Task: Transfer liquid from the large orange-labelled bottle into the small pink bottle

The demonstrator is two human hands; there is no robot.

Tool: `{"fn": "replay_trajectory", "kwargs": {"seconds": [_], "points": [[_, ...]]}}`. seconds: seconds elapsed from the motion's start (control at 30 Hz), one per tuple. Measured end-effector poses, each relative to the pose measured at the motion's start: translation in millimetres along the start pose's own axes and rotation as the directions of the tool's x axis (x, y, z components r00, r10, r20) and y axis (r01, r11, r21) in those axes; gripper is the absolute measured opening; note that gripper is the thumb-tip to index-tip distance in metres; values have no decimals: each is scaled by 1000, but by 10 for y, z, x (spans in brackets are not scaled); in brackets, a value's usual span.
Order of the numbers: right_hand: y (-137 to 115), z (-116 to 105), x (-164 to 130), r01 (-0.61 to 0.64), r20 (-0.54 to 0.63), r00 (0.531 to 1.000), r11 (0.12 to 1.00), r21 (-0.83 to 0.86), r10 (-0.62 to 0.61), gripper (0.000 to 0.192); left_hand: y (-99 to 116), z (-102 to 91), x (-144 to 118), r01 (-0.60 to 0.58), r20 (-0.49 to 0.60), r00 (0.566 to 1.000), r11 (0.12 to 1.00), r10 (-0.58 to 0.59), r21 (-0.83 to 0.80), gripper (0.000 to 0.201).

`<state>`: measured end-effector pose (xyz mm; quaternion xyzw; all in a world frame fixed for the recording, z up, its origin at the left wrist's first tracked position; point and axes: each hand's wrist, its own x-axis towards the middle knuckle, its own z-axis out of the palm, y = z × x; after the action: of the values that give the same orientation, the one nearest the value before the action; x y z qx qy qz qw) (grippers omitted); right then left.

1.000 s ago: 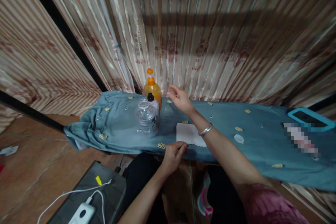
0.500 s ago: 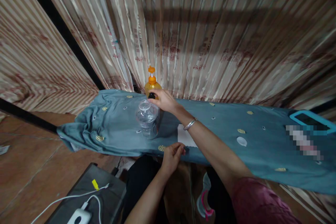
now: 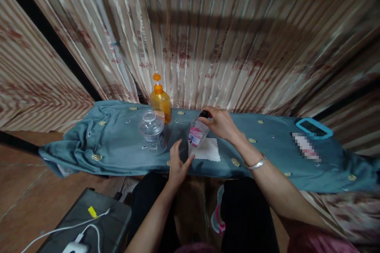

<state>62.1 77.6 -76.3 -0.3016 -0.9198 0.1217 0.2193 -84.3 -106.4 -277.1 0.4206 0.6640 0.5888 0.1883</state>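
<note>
My right hand [image 3: 221, 123] grips a small clear bottle [image 3: 198, 131] by its black cap. Pink and white print covers the bottle's label, and it tilts over a white cloth [image 3: 209, 151] with a wavy edge. Just left of the cloth, my left hand [image 3: 178, 166] is open, thumb and fingers apart, near the bottle's base but not touching it. A large clear plastic bottle [image 3: 152, 134] without a cap stands further left. Behind that one is an amber pump bottle [image 3: 161, 104] with an orange pump head.
The narrow bench wears a grey-blue cloth [image 3: 118, 142]. At its right end lie a blue-framed tablet [image 3: 314, 128] and a pixelated item [image 3: 306, 147]. A dark box [image 3: 97, 209] with a white cable stands lower left. A striped curtain [image 3: 192, 39] hangs behind the bench.
My right hand has brought the small bottle from beside the pump bottle rightwards, over the white cloth. My left hand has opened and risen towards it. The view has shifted to the right.
</note>
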Motion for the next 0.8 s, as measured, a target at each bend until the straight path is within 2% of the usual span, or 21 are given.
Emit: {"fn": "replay_trajectory", "kwargs": {"seconds": [0.1,0.2,0.33,0.5,0.67,0.8], "points": [[74,49,-175,-30,9,1000,1000,1,30,24,59,258,267,-16,51,999,1000,15,24,121],[89,141,-281,-63,-10,998,998,19,64,26,126,542,500,42,125,991,999,-43,12,132],[92,270,-376,-119,-80,989,992,52,122,32,131,711,613,83,154,985,997,-83,9,112],[125,386,-455,-135,-119,982,986,98,146,24,97,685,594,73,159,984,996,-79,42,91],[160,409,-461,-115,-117,985,985,127,130,21,90,677,595,64,175,982,997,-71,41,81],[169,407,-441,-122,-108,985,985,123,136,22,82,677,591,65,177,982,997,-71,40,83]]}}
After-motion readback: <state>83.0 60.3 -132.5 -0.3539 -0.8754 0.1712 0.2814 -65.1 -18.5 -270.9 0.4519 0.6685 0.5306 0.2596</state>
